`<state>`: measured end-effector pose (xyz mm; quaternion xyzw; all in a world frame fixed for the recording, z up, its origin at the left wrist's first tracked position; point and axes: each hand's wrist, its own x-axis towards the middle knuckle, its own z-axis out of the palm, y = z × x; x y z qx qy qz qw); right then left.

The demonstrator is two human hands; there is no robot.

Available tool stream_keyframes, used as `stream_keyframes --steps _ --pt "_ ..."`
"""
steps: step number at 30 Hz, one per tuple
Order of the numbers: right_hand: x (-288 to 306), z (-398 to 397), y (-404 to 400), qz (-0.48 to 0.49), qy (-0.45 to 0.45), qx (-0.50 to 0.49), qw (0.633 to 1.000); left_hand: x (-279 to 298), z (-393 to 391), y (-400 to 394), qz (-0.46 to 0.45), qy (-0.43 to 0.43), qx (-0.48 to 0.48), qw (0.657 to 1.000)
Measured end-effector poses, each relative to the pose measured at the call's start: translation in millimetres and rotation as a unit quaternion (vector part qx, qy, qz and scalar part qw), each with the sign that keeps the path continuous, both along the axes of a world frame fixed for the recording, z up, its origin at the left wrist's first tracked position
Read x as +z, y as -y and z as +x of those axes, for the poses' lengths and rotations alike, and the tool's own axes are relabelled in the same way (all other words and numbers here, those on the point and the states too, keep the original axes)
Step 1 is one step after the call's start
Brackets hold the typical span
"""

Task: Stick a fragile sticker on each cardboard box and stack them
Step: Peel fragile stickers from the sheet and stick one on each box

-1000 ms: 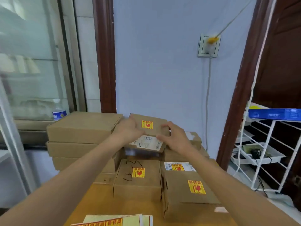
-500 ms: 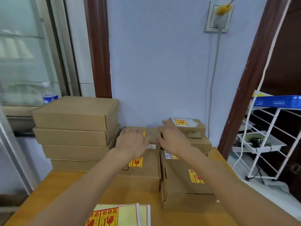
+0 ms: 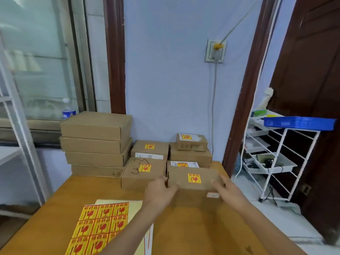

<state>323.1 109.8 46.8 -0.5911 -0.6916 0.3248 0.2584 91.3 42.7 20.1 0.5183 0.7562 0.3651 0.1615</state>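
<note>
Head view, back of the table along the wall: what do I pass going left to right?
Water bottle → tall stack of plain boxes → stickered box with the white label → small handwritten box atop the right pile → white wire rack holding the blue tray.

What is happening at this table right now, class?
A person is labelling and stacking cardboard boxes on a wooden table. The left hand and right hand are at either end of the nearest stickered box, apparently gripping it. Several other small boxes behind already carry yellow fragile stickers, a plain stack of larger boxes stands to the left, and a sticker sheet lies in front.
</note>
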Motion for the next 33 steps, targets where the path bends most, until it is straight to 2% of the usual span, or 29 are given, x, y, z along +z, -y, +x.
stream_keyframes --steps 6,12,15,21,25,29,33 --pt "-27 -4 20 -0.003 -0.142 -0.048 0.989 -7 13 15 0.022 0.007 0.005 1.000" --pt "-49 -1 33 -0.007 -0.207 -0.040 0.977 -27 17 24 0.013 0.017 0.046 0.999" --pt "-64 0 36 0.026 -0.216 -0.052 0.975 -46 20 31 0.009 -0.009 0.064 0.998" --pt "-74 2 32 0.057 -0.223 -0.044 0.972 -59 18 28 0.067 -0.026 0.062 0.996" --pt "-78 2 30 0.057 -0.228 -0.072 0.969 -65 19 25 0.054 -0.076 0.052 0.994" --pt "-74 12 33 0.054 -0.235 -0.072 0.968 -58 26 26 0.053 -0.091 0.045 0.993" --pt "-67 36 42 0.055 -0.218 -0.127 0.966 -37 46 30 0.035 -0.134 0.010 0.990"
